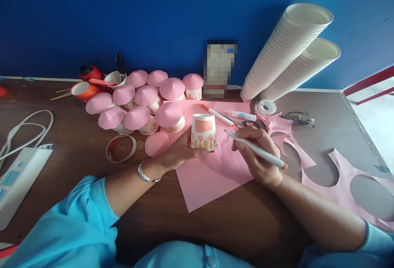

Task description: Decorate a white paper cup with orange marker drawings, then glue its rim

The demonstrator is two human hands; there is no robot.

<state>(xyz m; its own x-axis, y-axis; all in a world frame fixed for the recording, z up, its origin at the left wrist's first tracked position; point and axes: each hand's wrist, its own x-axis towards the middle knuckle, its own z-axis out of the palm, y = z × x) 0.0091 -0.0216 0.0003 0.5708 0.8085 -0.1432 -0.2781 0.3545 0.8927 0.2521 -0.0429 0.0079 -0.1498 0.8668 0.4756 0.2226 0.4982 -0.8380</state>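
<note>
Nearest the camera, the left hand (180, 155) has its fingers closed around the base of one upturned paper cup (203, 131), holding it just above the pink sheet (212, 173) on the desk (76, 149). The cup stands mouth-down, its long axis upright, its drawn side with orange marks turned toward the camera.

The right hand (258, 153) sits just right of the cup, fingers pinched on a white pen (255, 150). The pen's long axis slants from the capped end low on the right up to its tip, which points left at the cup's wall and stands just apart from it. So the cup lies directly left of the pen tip, and the right hand is the nearer one to draw on it.

Beyond lie one loose pink disc (156, 144), one tape ring (120, 148), one orange marker (217, 114) and one glue tube (242, 115). Farther back stand about eleven pink-capped cups (168, 115), though overlaps make the count unsure, and two leaning cup stacks (289, 50).
</note>
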